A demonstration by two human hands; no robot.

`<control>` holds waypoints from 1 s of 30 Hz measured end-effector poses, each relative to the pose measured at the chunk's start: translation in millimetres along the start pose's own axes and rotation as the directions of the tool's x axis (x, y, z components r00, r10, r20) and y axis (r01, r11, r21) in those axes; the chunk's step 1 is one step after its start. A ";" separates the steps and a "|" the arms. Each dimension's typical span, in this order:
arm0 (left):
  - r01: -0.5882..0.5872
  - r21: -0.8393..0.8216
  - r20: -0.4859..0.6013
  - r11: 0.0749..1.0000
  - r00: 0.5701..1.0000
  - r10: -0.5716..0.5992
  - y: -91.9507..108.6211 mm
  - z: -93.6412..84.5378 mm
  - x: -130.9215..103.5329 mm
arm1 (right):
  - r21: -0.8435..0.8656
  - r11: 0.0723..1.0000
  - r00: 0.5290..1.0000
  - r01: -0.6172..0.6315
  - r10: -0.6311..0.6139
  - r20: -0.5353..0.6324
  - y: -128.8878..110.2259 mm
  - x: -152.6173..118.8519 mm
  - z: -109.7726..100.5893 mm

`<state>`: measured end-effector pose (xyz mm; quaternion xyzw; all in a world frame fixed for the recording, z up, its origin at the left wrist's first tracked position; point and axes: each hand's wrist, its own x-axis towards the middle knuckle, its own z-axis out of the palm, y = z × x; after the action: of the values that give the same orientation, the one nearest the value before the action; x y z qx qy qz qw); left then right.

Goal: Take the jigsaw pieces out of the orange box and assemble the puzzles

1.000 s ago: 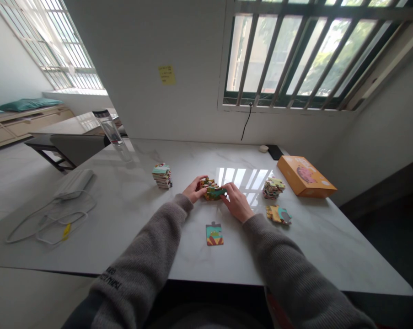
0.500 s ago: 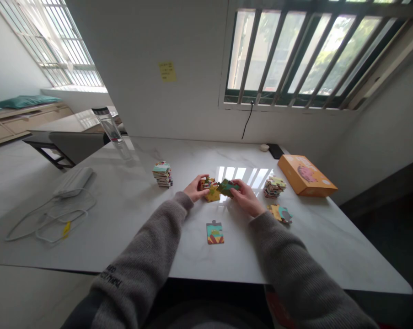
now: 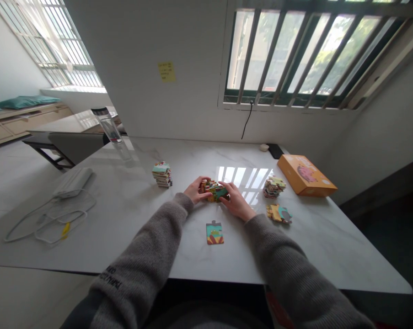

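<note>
Between my two hands is a bunch of jigsaw puzzle pieces, gripped from both sides over the middle of the table. My left hand curls round its left end, thumb on the near side. Closed on the right end is my right hand, holding the greenish pieces there. One puzzle piece with a green figure lies flat nearer to me. A tall stack of puzzle pieces stands to the left. Another stack is at the right, with a few joined or overlapping pieces in front of it.
An orange box and a black phone lie at the right back, beside a small white object. On the left are a white device with a cable and a clear bottle. The white table ends close to me.
My right hand has moved slightly left, bringing the green pieces against those in my left hand. The stacks and the single piece on the table have stayed put.
</note>
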<state>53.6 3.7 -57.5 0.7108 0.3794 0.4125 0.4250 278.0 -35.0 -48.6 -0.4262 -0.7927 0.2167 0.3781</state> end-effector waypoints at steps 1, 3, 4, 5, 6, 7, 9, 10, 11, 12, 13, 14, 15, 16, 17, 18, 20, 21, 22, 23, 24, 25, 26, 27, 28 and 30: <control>0.014 -0.020 0.033 1.000 0.999 -0.013 1.6 -1.5 -0.6 | -0.008 1.000 1.000 0.005 -0.005 0.001 0.5 0.3 0.4; 0.036 -0.073 0.092 0.997 0.995 -0.029 3.0 -4.7 -1.7 | -0.008 1.000 1.000 -0.008 0.008 -0.005 0.7 1.2 0.3; 0.039 -0.105 0.108 0.994 0.994 -0.027 2.7 -5.8 -1.9 | 0.000 1.000 1.000 -0.020 0.020 -0.013 0.5 1.7 0.0; 0.037 -0.140 0.114 0.989 0.993 -0.021 1.8 -6.4 -2.0 | 0.010 0.999 0.999 -0.031 0.031 -0.026 0.2 2.1 -0.4; 0.034 -0.175 0.112 0.984 0.994 -0.015 0.4 -6.4 -1.8 | 0.022 0.999 0.998 -0.040 0.041 -0.041 0.0 2.6 -0.7; 0.034 -0.203 0.109 0.979 0.994 -0.012 -1.2 -5.8 -1.5 | 0.035 0.998 0.997 -0.049 0.051 -0.055 -0.1 3.1 -1.1; 0.047 -0.224 0.109 0.974 0.994 -0.023 -4.1 -3.6 -0.4 | 0.071 0.995 0.994 -0.072 0.077 -0.074 0.1 3.8 -1.7; 0.056 -0.218 0.111 0.974 0.993 -0.033 -5.2 -2.2 0.1 | 0.090 0.992 0.992 -0.087 0.095 -0.081 0.4 4.1 -2.2; 0.065 -0.209 0.114 0.976 0.993 -0.042 -5.8 -1.0 0.7 | 0.105 0.989 0.990 -0.104 0.113 -0.084 0.8 4.3 -2.8; 0.071 -0.199 0.115 0.978 0.992 -0.048 -6.0 -0.1 1.1 | 0.114 0.986 0.988 -0.123 0.133 -0.085 1.2 4.4 -3.6; 0.074 -0.190 0.113 0.979 0.992 -0.053 -5.8 0.5 1.4 | 0.120 0.983 0.985 -0.141 0.151 -0.084 1.7 4.5 -4.6; 0.076 -0.183 0.109 0.980 0.992 -0.056 -5.4 0.7 1.6 | 0.128 0.979 0.982 -0.159 0.170 -0.080 2.1 4.5 -5.8; 0.076 -0.177 0.105 0.981 0.993 -0.058 -4.8 0.6 1.7 | 0.143 0.974 0.979 -0.177 0.189 -0.073 2.4 4.5 -7.2; 0.076 -0.170 0.104 0.983 0.993 -0.058 -4.2 0.1 1.7 | 0.167 0.967 0.976 -0.194 0.207 -0.064 2.7 4.5 -8.6; 0.074 -0.163 0.105 0.984 0.993 -0.057 -3.7 -0.5 1.7 | 0.202 0.957 0.973 -0.211 0.225 -0.050 2.8 4.5 -10.1; 0.070 -0.157 0.108 0.985 0.993 -0.054 -3.5 -1.2 1.5 | 0.241 0.944 0.970 -0.226 0.241 -0.036 2.8 4.5 -11.6; 0.059 -0.149 0.116 0.987 0.992 -0.042 -3.9 -2.5 1.2 | 0.313 0.916 0.965 -0.250 0.264 -0.002 3.0 4.6 -14.1; 0.052 -0.146 0.118 0.988 0.992 -0.035 -4.7 -3.0 1.1 | 0.339 0.905 0.963 -0.258 0.270 0.011 3.3 4.8 -15.1; 0.047 -0.141 0.116 0.989 0.993 -0.031 -5.8 -3.3 1.1 | 0.359 0.895 0.961 -0.264 0.276 0.017 3.9 4.9 -15.9; 0.043 -0.136 0.113 0.990 0.993 -0.028 -7.1 -3.5 1.2 | 0.373 0.889 0.959 -0.268 0.283 0.013 4.7 5.2 -16.5; 0.040 -0.133 0.103 0.990 0.994 -0.026 -8.6 -3.6 1.3 | 0.382 0.883 0.955 -0.272 0.295 -0.001 5.7 5.5 -17.0; 0.036 -0.133 0.090 0.990 0.996 -0.024 -10.0 -3.6 1.6 | 0.395 0.875 0.950 -0.279 0.313 -0.023 6.8 5.8 -17.4; 0.033 -0.137 0.075 0.990 0.997 -0.023 -11.2 -3.5 1.9 | 0.414 0.864 0.942 -0.287 0.334 -0.042 7.7 6.1 -17.5; 0.031 -0.142 0.064 0.989 0.998 -0.022 -12.1 -3.4 2.2 | 0.437 0.850 0.934 -0.296 0.353 -0.054 8.2 6.3 -17.3; 0.030 -0.147 0.056 0.989 0.998 -0.022 -12.7 -3.3 2.5 | 0.454 0.838 0.929 -0.302 0.366 -0.057 8.2 6.6 -16.7; 0.036 -0.152 0.060 0.988 0.998 -0.027 -12.7 -3.2 2.9 | 0.441 0.848 0.934 -0.294 0.352 -0.055 6.2 6.9 -14.3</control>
<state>49.4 11.7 -67.4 0.6816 0.3454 0.4130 0.4955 290.0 -25.6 -41.0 -0.4742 -0.6160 0.4159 0.4719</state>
